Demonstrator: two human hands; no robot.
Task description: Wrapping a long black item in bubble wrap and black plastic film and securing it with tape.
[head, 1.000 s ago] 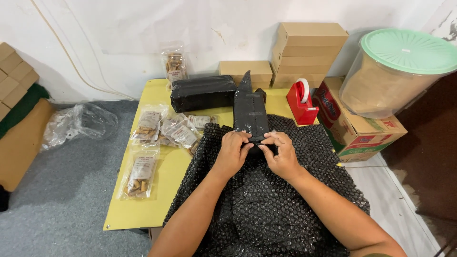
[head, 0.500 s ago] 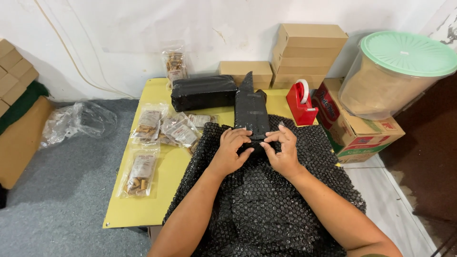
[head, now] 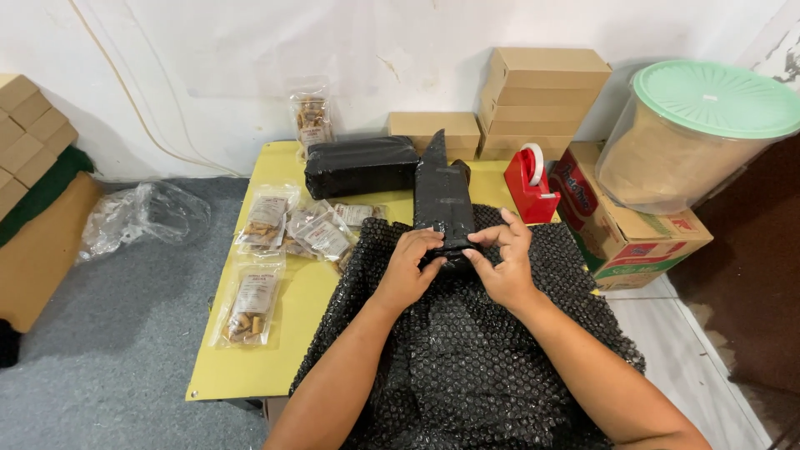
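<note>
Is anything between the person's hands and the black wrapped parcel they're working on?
Nothing visible. The left hand and right hand both rest directly on the near end of the black wrapped parcel, which lies on the black bubble wrap sheet. The snack packets lie off to the left.

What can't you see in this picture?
- What is inside the black parcel: head view, its wrap covers it all.
- Its near end: both hands' grip hides it, left hand, right hand.
- The table under the black bubble wrap.
- The tub: cloudy wall, contents unclear.
- Snack packets: pieces too small to tell.
- Boxes at left: cut by the edge.
</note>
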